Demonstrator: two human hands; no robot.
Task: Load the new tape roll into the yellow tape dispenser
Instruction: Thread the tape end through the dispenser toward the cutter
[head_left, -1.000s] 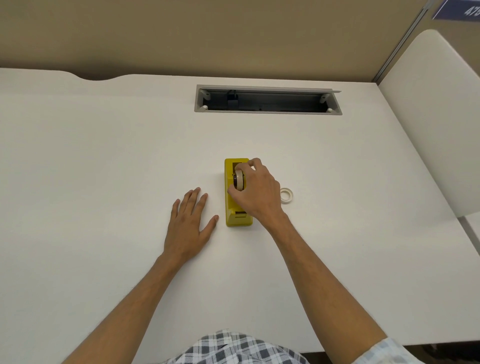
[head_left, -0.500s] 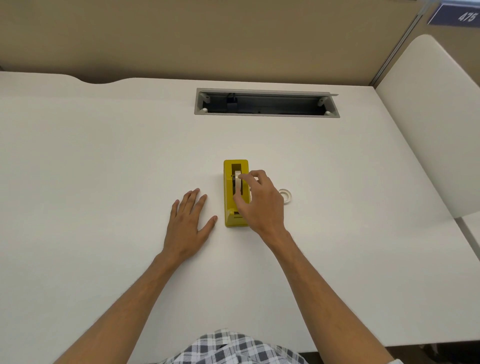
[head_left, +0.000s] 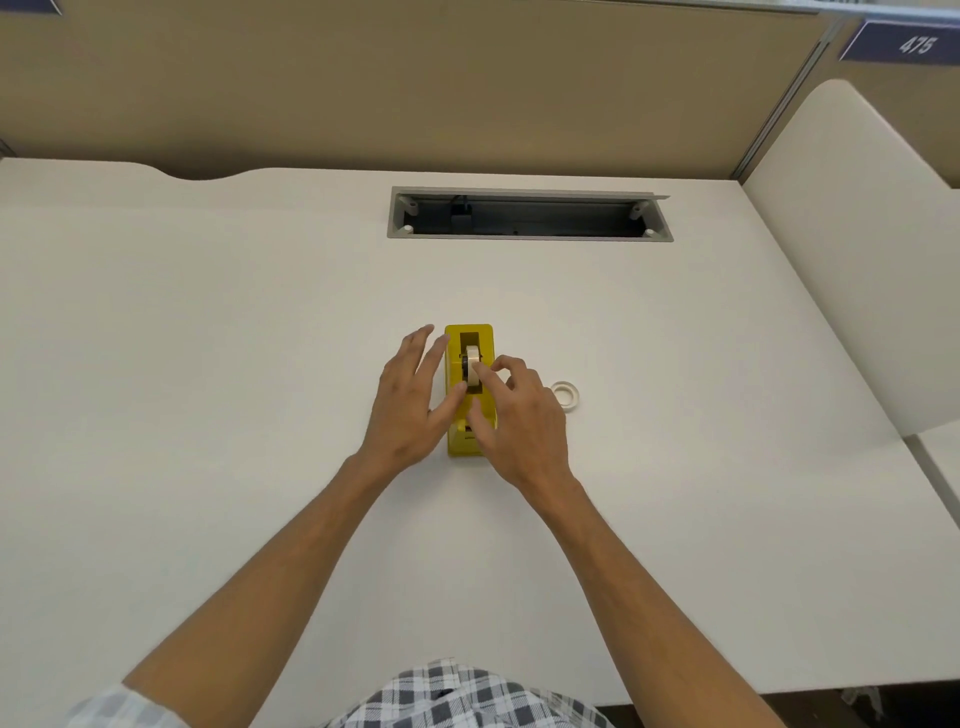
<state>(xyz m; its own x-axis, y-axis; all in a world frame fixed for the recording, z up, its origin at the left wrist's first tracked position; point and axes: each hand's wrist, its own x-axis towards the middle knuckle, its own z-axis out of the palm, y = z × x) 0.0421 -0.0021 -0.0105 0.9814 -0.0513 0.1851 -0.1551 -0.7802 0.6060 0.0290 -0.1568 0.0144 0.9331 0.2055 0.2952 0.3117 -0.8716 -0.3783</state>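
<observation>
A yellow tape dispenser (head_left: 470, 389) is standing near the middle of a white table (head_left: 208, 338), its length running away from the person. A tape roll (head_left: 472, 367) is sitting upright in the dispenser's slot. The right hand (head_left: 519, 421) is resting over the dispenser, its curled fingers (head_left: 485, 376) touching the roll; whether they are pinching it cannot be told. The left hand (head_left: 410, 402) is lying against the dispenser's left side, fingers straight and spread, thumb on its top. A second, thin tape ring (head_left: 565, 393) is lying flat just right of the right hand.
</observation>
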